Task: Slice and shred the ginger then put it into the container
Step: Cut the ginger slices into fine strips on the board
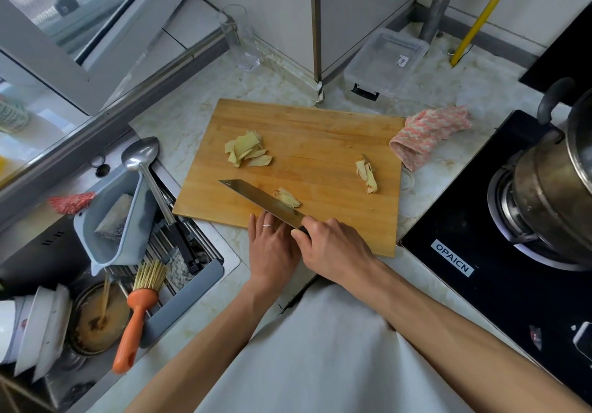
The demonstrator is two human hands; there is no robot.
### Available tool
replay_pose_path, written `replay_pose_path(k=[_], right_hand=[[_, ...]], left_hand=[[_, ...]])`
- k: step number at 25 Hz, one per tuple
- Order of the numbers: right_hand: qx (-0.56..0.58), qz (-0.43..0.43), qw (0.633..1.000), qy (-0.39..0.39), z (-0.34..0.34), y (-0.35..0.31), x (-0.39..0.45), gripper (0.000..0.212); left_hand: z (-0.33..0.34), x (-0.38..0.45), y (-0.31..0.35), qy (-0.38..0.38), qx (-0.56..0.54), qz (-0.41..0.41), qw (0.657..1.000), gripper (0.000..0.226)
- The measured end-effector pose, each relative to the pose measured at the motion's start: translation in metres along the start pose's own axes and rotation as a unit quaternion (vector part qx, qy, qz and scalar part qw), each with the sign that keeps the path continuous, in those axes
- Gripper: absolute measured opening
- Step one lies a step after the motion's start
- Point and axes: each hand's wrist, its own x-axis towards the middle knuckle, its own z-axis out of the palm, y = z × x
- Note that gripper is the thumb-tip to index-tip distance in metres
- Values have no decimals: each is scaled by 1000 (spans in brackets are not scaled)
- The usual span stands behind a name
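Two hands at board: right hand holds knife, left hand flat.

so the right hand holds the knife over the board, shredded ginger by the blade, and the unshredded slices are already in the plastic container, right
Not quite. The head view shows the ginger slices lying on the cutting board, not in the plastic container, which stands apart behind the board. The rest holds: the right hand holds the knife, with shredded ginger by the blade.
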Motion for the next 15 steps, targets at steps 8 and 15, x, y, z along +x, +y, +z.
replay_pose_path(k=[8, 15], right_hand=[[2, 5, 1000, -2, 2, -1, 3, 36], [-2, 2, 1000, 1, 3, 2, -7, 35]], left_hand=[[-3, 1, -2, -10, -11, 3, 1000, 45], [-7, 0, -1, -15, 2, 11, 1000, 50]])
